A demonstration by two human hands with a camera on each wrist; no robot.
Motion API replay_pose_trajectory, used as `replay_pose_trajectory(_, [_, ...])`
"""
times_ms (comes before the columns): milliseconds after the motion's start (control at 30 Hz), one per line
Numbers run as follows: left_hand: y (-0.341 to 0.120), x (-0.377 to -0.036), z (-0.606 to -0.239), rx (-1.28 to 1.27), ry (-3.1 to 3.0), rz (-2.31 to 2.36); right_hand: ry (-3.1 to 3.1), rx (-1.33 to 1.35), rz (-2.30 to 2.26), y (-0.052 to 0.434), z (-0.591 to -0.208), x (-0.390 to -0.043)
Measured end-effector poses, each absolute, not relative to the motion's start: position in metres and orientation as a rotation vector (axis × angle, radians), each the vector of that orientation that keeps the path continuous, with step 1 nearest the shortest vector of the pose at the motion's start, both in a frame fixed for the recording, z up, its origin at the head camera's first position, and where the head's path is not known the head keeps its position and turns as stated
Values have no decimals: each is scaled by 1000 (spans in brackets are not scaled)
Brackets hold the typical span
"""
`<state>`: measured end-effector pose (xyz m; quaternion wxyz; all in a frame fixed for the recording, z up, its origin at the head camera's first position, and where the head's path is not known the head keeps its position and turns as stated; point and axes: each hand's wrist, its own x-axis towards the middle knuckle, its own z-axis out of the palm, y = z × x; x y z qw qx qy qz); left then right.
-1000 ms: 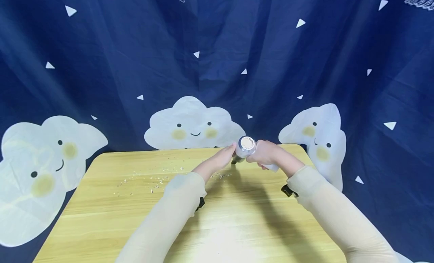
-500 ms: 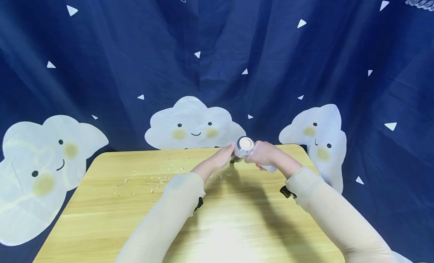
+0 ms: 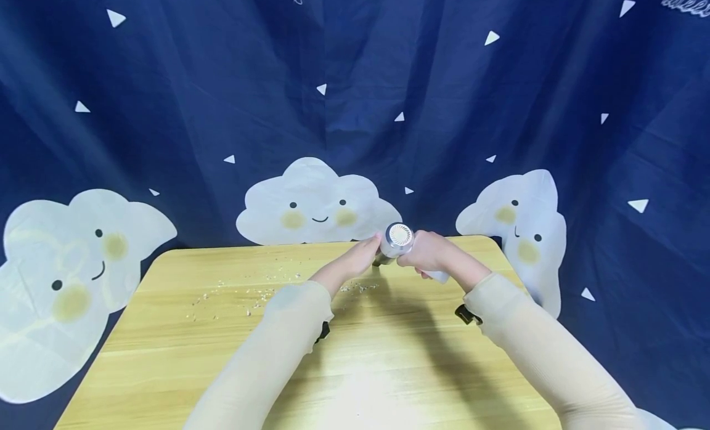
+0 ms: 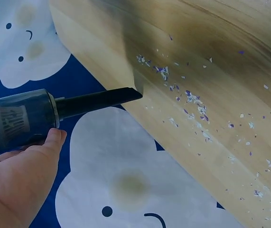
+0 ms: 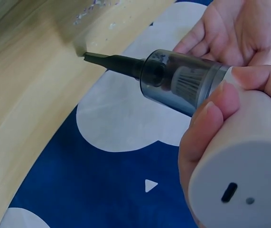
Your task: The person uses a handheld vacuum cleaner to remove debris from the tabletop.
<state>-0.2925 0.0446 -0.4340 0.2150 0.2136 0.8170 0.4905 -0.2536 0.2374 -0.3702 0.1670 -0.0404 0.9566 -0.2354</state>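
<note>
My right hand [image 3: 434, 250] grips the white handle of a handheld vacuum cleaner [image 3: 395, 242], fingers curled round it in the right wrist view. A dark, see-through dust cup [image 4: 19, 118] with a filter inside leads to a narrow black nozzle [image 4: 99, 102]. The nozzle slants down, its tip close over the table near the far edge. Against the dust cup rests my left hand [image 4: 28, 173]; its fingers look fairly straight and its palm shows in the right wrist view. Small white and purple scraps [image 4: 194, 103] lie scattered beyond the nozzle tip.
The wooden table [image 3: 183, 362] has rounded corners and ends just behind the hands. More scraps [image 3: 257, 297] spread over its far left part. A blue curtain [image 3: 355, 60] with printed clouds hangs close behind the table.
Both hands and the vacuum cleaner have shifted slightly to the left in the head view. The hold on the vacuum cleaner looks the same, and the scraps show little difference.
</note>
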Motion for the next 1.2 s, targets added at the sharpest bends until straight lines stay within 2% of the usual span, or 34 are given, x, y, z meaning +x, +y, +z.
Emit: replay_pose_trajectory(1200, [51,-297,-444,533,2277,1460,2888,-100,-561,232,-379,-252])
